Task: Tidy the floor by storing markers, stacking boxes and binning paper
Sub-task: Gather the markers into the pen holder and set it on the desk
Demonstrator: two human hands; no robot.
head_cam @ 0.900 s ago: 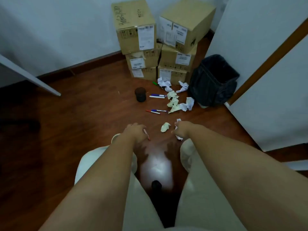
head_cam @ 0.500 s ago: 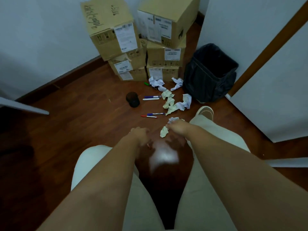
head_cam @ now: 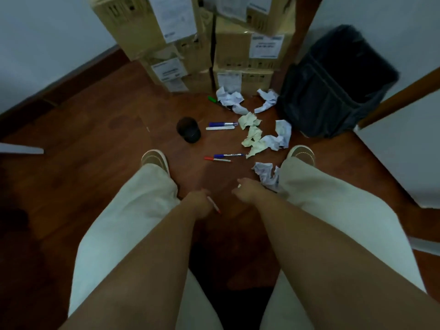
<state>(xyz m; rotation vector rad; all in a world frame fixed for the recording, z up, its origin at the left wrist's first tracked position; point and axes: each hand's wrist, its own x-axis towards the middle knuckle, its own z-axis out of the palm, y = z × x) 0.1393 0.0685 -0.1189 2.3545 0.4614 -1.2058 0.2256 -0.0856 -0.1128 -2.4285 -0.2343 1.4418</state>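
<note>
**A:** Where are the hands, taking the black bin [head_cam: 333, 91] as the marker?

**B:** Both are low over the wooden floor [head_cam: 95, 129], nearer the camera than the bin and to its left, between the person's two trouser legs. The left hand [head_cam: 198, 203] has its grip curled round a red-tipped marker [head_cam: 213, 204], whose red end pokes out toward the camera. The right hand [head_cam: 247, 192] has its fingers curled too, with a small white scrap [head_cam: 239, 186] showing at them; I cannot tell how firmly it is held.

**A:** And the paper?

**B:** Crumpled paper lies scattered just left of the bin. Two white balls [head_cam: 229, 98] sit by the foot of the cardboard boxes [head_cam: 247, 51], yellowish pieces [head_cam: 252, 134] run down from there, and one white wad [head_cam: 282, 134] lies close to the bin's near corner. Another white crumple [head_cam: 266, 173] rests against the right trouser leg, just beside the right hand.

**A:** Other markers?

**B:** Left of the paper trail. A blue marker [head_cam: 222, 124] and a white one [head_cam: 220, 128] lie side by side; nearer the camera, a second blue one [head_cam: 227, 155] and a red one [head_cam: 216, 159] also lie side by side. A green marker [head_cam: 212, 99] peeks out beside the far white balls.

**A:** Anything to put them in?

**B:** A dark round pot [head_cam: 188, 132] stands on the floor, well left of the bin, just beyond the first pair of markers. The boxes are stacked against the wall, immediately left of the bin.
</note>
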